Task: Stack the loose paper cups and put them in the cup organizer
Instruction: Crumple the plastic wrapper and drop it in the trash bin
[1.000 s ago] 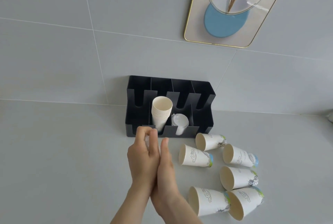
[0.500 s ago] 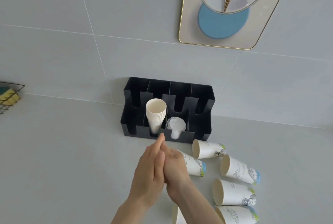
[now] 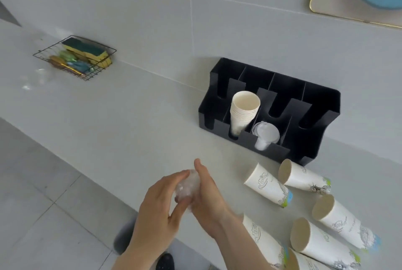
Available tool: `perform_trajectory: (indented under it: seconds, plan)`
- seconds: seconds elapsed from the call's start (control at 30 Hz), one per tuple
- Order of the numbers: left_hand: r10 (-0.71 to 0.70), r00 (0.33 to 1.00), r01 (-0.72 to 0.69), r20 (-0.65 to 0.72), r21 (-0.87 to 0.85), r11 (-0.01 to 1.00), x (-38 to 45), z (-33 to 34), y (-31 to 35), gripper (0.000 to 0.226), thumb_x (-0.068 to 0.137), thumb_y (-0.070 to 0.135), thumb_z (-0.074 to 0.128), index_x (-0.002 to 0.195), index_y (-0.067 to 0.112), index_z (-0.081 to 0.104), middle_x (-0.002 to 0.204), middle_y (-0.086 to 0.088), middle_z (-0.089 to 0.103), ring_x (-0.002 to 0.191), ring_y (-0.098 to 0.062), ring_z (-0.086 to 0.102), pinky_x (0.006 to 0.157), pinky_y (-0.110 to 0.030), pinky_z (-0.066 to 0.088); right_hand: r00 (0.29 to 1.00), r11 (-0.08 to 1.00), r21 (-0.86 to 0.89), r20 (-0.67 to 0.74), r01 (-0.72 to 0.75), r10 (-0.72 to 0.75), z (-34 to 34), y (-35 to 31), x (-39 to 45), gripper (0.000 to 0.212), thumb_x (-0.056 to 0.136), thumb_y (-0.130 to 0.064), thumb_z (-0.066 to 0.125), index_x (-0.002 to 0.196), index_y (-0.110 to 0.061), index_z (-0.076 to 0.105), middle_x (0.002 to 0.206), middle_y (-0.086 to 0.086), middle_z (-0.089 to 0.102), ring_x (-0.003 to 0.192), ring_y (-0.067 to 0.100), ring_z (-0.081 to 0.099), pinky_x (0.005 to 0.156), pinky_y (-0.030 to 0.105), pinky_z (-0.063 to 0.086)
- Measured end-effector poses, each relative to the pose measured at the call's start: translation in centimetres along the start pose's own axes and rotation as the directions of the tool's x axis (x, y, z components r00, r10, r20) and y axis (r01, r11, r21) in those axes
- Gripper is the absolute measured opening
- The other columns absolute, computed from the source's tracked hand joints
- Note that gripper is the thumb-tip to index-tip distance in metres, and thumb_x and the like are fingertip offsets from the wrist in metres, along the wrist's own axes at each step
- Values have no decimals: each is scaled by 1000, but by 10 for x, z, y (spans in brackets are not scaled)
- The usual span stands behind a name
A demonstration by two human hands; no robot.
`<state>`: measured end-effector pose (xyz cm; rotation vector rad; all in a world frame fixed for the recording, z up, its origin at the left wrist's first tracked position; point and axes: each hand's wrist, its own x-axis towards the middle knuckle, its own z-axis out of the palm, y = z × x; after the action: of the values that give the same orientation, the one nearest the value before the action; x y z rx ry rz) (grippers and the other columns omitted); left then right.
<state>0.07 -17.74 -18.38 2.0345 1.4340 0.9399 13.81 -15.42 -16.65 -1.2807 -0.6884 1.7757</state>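
Observation:
Several loose paper cups lie on their sides on the grey counter at the right, among them one (image 3: 267, 185) nearest the hands, one (image 3: 304, 177) by the organizer and one (image 3: 343, 219) further right. The black cup organizer (image 3: 322, 104) stands against the wall. One slot holds a stack of plain cups (image 3: 244, 109), and the slot beside it holds clear lids (image 3: 266, 137). My left hand (image 3: 161, 206) and my right hand (image 3: 208, 195) are cupped together around a crumpled wad of clear plastic wrap (image 3: 187, 185), left of the loose cups.
A wire basket (image 3: 87, 75) with sponges and brushes sits far left on the counter. The counter's front edge runs diagonally below my hands, with tiled floor at lower left. A gold-rimmed frame (image 3: 339, 6) hangs on the wall at top right.
The view has swung left, bringing the wire basket in. My hands, pressed flat together before, are now cupped with a clear plastic wad showing between them.

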Motion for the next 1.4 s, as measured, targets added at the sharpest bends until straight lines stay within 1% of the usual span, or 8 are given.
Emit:
perform_trajectory:
  seconds: [0.2,0.47,0.57,0.7,0.83,1.07,1.23,1.4]
  plan:
    - [-270,930,240,-248,-146,960,1,16,18,34,89,13,72,111,36,61,99,18,69,92,-1,66,68,-10,50,986,998,17,158,60,-62,-32,12,-12,47,95,-30,64,137,-24,45,125,21,71,110,26,73,104,42,54]
    - [-571,773,523,-276,-232,820,-56,11,-2,40,86,18,77,102,40,48,107,38,63,102,17,59,83,-16,44,968,961,-241,238,136,-78,-20,55,-2,41,98,-19,69,132,-39,57,123,-3,61,103,4,66,71,13,55]
    - [-601,711,618,-366,-84,782,-91,3,-25,39,83,23,80,107,40,55,116,16,54,106,-6,57,83,-17,42,971,920,-371,236,127,-39,4,86,3,41,93,-26,74,127,-45,60,120,-9,61,111,7,61,83,18,56]
    - [-670,628,698,-395,-96,710,-117,-5,-50,33,87,26,76,115,33,62,102,13,54,82,-3,62,68,-16,46,983,818,-557,175,141,-50,34,116,13,46,71,-58,73,115,-62,59,114,-9,64,108,12,64,92,40,61]
    - [-765,544,723,-345,-269,636,-138,-13,-80,42,90,21,72,128,31,56,106,20,60,88,0,65,76,-23,54,975,687,-700,212,195,-61,61,139,32,43,89,-31,78,126,-42,59,117,-4,65,99,1,59,71,6,48]
    - [-866,427,808,-259,-321,494,-227,-37,-171,41,94,17,64,123,36,43,118,21,61,112,-12,64,95,-32,52,949,443,-856,314,266,37,147,245,61,49,88,-16,77,131,-25,53,123,4,51,96,16,57,60,7,43]
    - [-937,312,938,-157,-108,330,-299,-28,-256,59,97,32,59,150,23,36,159,0,39,143,-24,40,113,-39,37,906,186,-920,377,344,191,176,350,93,71,93,-24,74,154,-24,38,149,7,38,130,22,48,100,32,50]
    - [-976,198,979,-87,-37,202,-377,21,-337,63,98,38,55,154,21,30,161,-2,34,145,-26,36,115,-42,36,865,-103,-926,295,364,406,153,451,130,77,102,-34,60,164,-28,13,173,1,11,157,26,20,123,46,30]
